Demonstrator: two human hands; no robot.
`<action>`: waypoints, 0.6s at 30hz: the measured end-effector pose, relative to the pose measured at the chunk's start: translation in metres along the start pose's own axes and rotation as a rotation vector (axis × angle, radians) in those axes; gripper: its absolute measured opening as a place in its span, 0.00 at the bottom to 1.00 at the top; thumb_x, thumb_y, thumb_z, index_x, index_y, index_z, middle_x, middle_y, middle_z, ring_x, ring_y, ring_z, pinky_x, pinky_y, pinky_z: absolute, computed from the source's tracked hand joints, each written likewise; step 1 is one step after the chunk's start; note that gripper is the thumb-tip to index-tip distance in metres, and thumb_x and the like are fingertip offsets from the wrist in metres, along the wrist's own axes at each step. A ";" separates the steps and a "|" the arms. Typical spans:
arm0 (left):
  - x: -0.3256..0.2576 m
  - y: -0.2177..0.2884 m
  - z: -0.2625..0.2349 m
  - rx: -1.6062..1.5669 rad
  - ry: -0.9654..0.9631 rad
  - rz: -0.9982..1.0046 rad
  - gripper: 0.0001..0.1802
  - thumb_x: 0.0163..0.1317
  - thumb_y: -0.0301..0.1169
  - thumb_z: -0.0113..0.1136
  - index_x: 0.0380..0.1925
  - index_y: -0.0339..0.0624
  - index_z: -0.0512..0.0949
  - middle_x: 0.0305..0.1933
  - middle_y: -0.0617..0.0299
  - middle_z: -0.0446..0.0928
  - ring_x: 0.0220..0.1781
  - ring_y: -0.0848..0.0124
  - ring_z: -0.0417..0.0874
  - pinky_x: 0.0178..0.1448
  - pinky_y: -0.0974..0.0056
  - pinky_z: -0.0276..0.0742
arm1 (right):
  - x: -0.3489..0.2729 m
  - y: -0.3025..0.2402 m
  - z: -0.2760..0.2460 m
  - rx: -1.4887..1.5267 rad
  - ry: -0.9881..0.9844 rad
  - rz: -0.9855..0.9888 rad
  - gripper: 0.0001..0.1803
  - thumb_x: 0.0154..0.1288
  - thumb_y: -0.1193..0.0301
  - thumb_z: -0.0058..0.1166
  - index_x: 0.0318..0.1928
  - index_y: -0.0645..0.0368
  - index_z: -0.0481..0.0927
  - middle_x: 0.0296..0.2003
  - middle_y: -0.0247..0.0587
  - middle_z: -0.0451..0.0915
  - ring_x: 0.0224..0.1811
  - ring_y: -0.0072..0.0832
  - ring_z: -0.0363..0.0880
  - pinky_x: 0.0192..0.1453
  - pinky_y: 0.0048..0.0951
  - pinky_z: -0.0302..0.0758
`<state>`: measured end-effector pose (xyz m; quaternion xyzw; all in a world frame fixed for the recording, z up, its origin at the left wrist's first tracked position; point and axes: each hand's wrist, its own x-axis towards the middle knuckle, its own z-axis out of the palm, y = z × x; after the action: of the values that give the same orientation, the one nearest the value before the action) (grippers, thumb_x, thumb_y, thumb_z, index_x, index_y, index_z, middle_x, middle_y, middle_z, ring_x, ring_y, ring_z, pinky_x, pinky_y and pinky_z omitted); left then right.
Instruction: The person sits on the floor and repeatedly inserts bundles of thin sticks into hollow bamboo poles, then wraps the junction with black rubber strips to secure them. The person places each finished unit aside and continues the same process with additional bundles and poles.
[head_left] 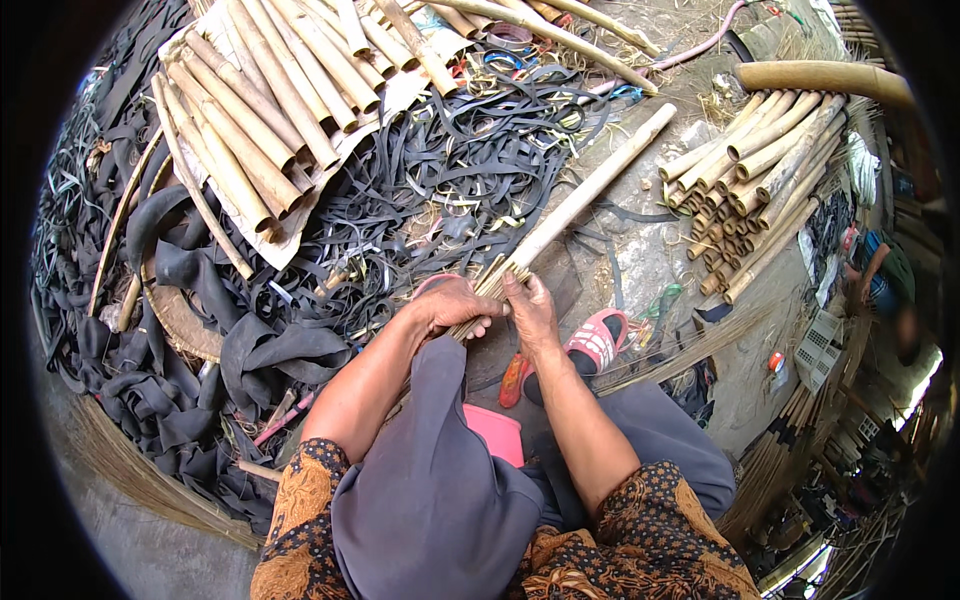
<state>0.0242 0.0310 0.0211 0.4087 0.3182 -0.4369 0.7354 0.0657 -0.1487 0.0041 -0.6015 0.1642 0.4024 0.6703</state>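
Note:
A pale bamboo pole [595,185] slants up and to the right from my hands. At its near end sits a bundle of thin straw-coloured sticks [491,277]; whether the pole's end goes in among them I cannot tell. My left hand [458,304] is closed round the bundle from the left, fingers curled beneath. Against the bundle's right side, by the pole's end, my right hand [531,312] is closed with its thumb pressed on the stick ends. Dark grey cloth hanging in front of me hides the bundle's lower part. Below my hands lies a red-orange object [513,380].
Black rubber strips [450,165] lie tangled at left and ahead. Cut bamboo poles [255,110] rest on a pale sheet at far left. Another bamboo stack [765,165] stands at right. My foot in a pink sandal [598,340] is right of my hands. Long thin sticks [150,470] lie lower left.

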 end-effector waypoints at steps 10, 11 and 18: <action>0.002 -0.007 0.007 -0.099 -0.059 -0.032 0.19 0.59 0.37 0.76 0.43 0.36 0.81 0.28 0.60 0.83 0.25 0.72 0.84 0.27 0.69 0.82 | 0.004 -0.006 0.006 0.150 0.024 0.037 0.32 0.70 0.54 0.67 0.61 0.64 0.73 0.49 0.46 0.83 0.47 0.30 0.84 0.49 0.35 0.84; 0.005 -0.011 0.008 -0.110 -0.081 -0.016 0.20 0.59 0.37 0.76 0.45 0.36 0.81 0.29 0.59 0.83 0.25 0.72 0.85 0.28 0.69 0.82 | 0.006 -0.005 0.010 0.213 -0.003 0.024 0.33 0.69 0.54 0.68 0.62 0.64 0.71 0.51 0.48 0.82 0.48 0.33 0.84 0.49 0.38 0.85; 0.023 -0.035 0.014 0.588 0.246 0.310 0.46 0.57 0.45 0.74 0.69 0.29 0.66 0.41 0.47 0.85 0.42 0.57 0.88 0.48 0.54 0.84 | 0.017 -0.002 0.019 0.151 0.101 0.099 0.12 0.66 0.69 0.69 0.43 0.57 0.78 0.32 0.38 0.83 0.33 0.27 0.84 0.39 0.30 0.83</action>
<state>0.0038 0.0000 -0.0026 0.6959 0.1993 -0.3403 0.6001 0.0727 -0.1255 -0.0021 -0.5601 0.2572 0.3903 0.6839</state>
